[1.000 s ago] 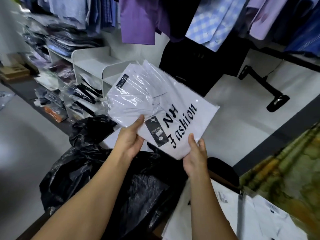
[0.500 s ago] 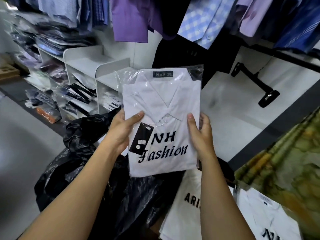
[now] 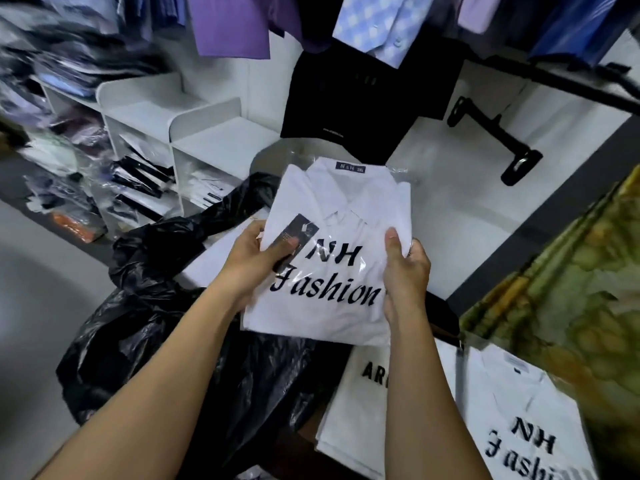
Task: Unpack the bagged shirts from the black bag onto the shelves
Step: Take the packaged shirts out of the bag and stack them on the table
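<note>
**Bagged shirt out of the sack, shelves just ahead**

A person holds a folded white shirt in a clear plastic sleeve (image 3: 346,209), printed "NH Fashion", level over the crumpled black plastic bag (image 3: 166,327). The left hand (image 3: 256,258) pinches the packet's left edge, its thumb laid across a black hang tag (image 3: 298,233) and its fingers tucked beneath. The right hand (image 3: 405,268) grips the right edge the same way, thumb on top. Neither hand holds anything else.

The white stepped shelving unit (image 3: 214,140) stands beyond the bag to the left, and its lower compartments already hold packets. Two more bagged white shirts (image 3: 519,427) lie at lower right, near the person.

The step in hand appears to be carrying this packet across to a shelf. The film looks slick, so a grip on both edges, thumbs pressing down, should stop it sliding out. Kept flat, with the collar leading, it should go in without buckling. It would sit best squared on whatever lies below, print up so the label reads. The loose flap of film at the collar end could catch on a shelf lip.
</note>
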